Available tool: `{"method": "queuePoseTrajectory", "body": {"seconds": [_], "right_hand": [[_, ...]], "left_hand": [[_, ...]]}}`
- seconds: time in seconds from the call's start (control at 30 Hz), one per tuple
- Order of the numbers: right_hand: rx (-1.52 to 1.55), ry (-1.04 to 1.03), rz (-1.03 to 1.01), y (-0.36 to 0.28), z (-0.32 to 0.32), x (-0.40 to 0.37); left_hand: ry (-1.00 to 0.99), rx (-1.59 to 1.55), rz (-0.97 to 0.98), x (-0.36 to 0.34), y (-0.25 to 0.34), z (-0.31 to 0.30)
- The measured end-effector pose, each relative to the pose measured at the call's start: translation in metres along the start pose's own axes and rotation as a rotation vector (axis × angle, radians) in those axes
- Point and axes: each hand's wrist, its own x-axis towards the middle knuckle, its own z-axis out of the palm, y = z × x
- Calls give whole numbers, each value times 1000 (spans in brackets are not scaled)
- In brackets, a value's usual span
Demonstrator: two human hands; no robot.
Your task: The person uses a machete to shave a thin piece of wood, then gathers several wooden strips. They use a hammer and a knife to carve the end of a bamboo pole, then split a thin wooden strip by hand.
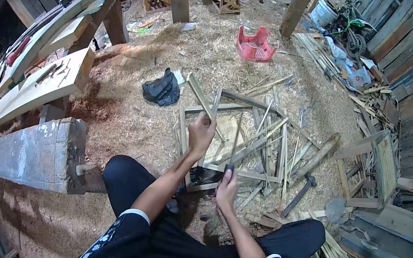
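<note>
My left hand (201, 129) is closed around the lower part of a pale wooden strip (198, 92), which slants up and to the left. In my right hand (229, 184) is the dark handle of a long, narrow-bladed tool (238, 133); its blade points away from me. The two hands are apart, with the strip and blade side by side. Below and beyond them, wooden frames (258, 177) lie on the floor, with a flat board (230, 127) and several thin wood sticks (268, 130) among them.
A dark-handled tool with a metal head (300, 196) lies to the right, beside a round pole (318, 158). A black plastic bag (162, 88) and a red plastic stool (255, 45) sit farther off. At left is a heavy timber beam (29, 149). Shavings cover the floor (133, 124).
</note>
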Motion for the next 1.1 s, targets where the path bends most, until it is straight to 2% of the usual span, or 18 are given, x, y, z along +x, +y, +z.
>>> {"method": "queuePoseTrajectory", "body": {"seconds": [0.1,0.13,0.2,0.27,0.33,0.37,0.4,0.47,0.5,0.53,0.6,0.67,0.73,0.8,0.87,0.93,0.97,1.1], "right_hand": [[-109,88,-209,-6,-1,-4],[-111,93,-203,7,-2,1],[-322,-64,-94,20,-5,11],[-288,-87,-80,6,-9,17],[-85,43,-253,-28,-14,2],[-61,64,-295,-19,-13,2],[-57,63,-283,2,-8,0],[-316,-45,-214,41,2,11],[-268,-73,30,41,-7,19],[-258,-64,35,43,-6,16],[-134,0,-4,41,-8,34],[51,32,34,3,-11,21],[41,89,-222,-3,-10,10],[-78,46,-251,55,4,13],[-206,13,-287,56,-2,11],[61,-197,336,-10,-15,7],[-95,-44,-94,4,-11,10],[-80,65,-237,-7,-8,-11]], "left_hand": [[-75,22,7,-2,-5,2],[-77,40,45,-1,-4,5],[-102,63,70,-10,2,5],[-107,117,142,-1,5,7],[-144,149,85,-3,-1,10],[-154,113,18,-1,-1,11],[-166,76,-48,-3,-1,10],[-127,76,41,2,5,10],[-149,74,-3,0,12,7],[-177,80,-36,3,14,1],[-158,153,22,7,-2,12],[-114,41,116,-3,-4,15],[-122,48,73,-4,1,11],[-168,156,28,-1,7,12],[-197,153,-22,-8,13,10],[-177,186,37,-3,12,13],[-177,164,21,-4,8,15],[-130,88,99,-3,3,16]]}}
